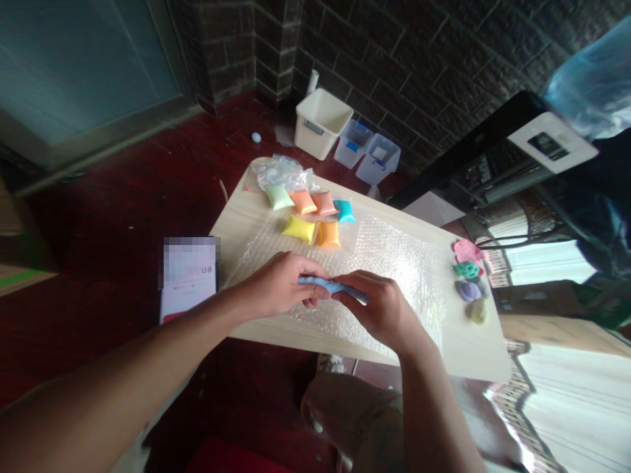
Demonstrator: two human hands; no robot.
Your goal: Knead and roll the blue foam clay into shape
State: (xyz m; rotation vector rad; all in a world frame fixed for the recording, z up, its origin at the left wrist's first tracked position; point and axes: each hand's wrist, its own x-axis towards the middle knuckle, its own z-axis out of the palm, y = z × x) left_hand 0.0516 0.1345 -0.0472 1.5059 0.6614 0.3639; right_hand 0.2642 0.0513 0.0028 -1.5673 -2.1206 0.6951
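Over the pale wooden desk (478,358), a pale-blue, clay-like roll (333,286) was held

Its long axis ran left to right, right end slightly nearer; left hand (286,282) and right hand (378,305), fingers closed, pinched opposite ends above clear bubble wrap (394,256).

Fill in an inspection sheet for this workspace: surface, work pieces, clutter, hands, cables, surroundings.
Surface: light wooden table, partly covered by bubble wrap.
Work pieces: blue twisted strip in hand; six coloured packets beyond the hands.
Clutter: crumpled clear plastic behind the packets; pink, green, purple and yellowish lumps near the right end.
Hands: left hand and right hand grip the strip, one near each end.
Cables: thin dark lines beyond the table's right end, perhaps cables; can't confirm.
Surroundings: cream bin and two clear tubs beside a dark brick wall; dark red floor.
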